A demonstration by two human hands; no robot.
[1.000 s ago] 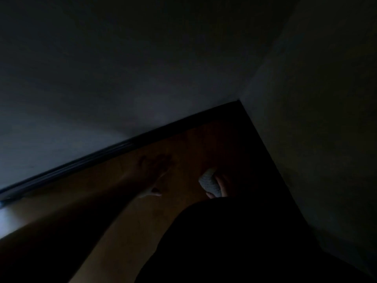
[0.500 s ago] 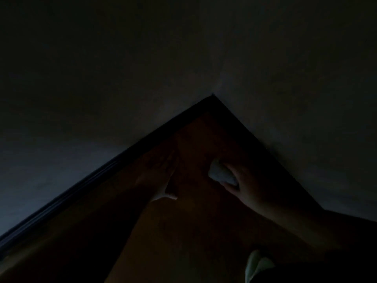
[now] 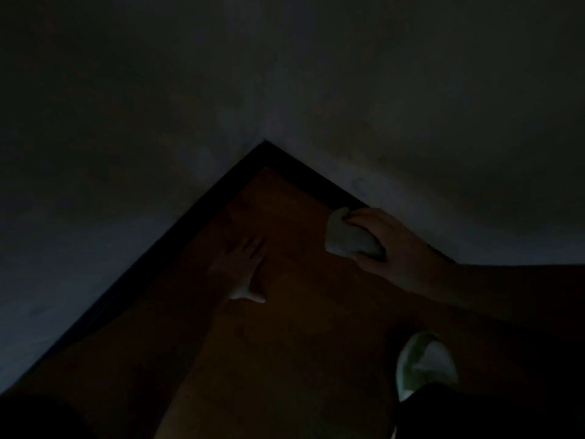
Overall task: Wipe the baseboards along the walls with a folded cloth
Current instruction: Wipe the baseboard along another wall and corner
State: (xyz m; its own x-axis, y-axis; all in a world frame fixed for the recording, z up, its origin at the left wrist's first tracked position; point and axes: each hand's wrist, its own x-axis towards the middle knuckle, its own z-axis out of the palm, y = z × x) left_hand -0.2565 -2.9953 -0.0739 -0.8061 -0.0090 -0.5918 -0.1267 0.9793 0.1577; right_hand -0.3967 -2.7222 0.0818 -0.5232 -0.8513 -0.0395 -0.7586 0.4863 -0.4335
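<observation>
wiping the right baseboard (image 3: 319, 182), our right hand (image 3: 389, 248) grips the cloth (image 3: 348, 239) against it; left hand (image 3: 243, 267) spread flat on floor (image 3: 300, 343). next, we judge, sweep toward the far corner.

1. cloth (image 3: 349, 237): pale grey-white, plain, no print visible.
2. baseboard (image 3: 196, 213): near-black on both walls.
3. floor (image 3: 285, 327): warm orange-brown wood tone, grain too dark to read.
4. walls (image 3: 158, 90): dull grey, bluish cast at lower left.
5. shoe (image 3: 425, 364): white top, light green edging.
6. Whole frame is dim, so hues are muted.
</observation>
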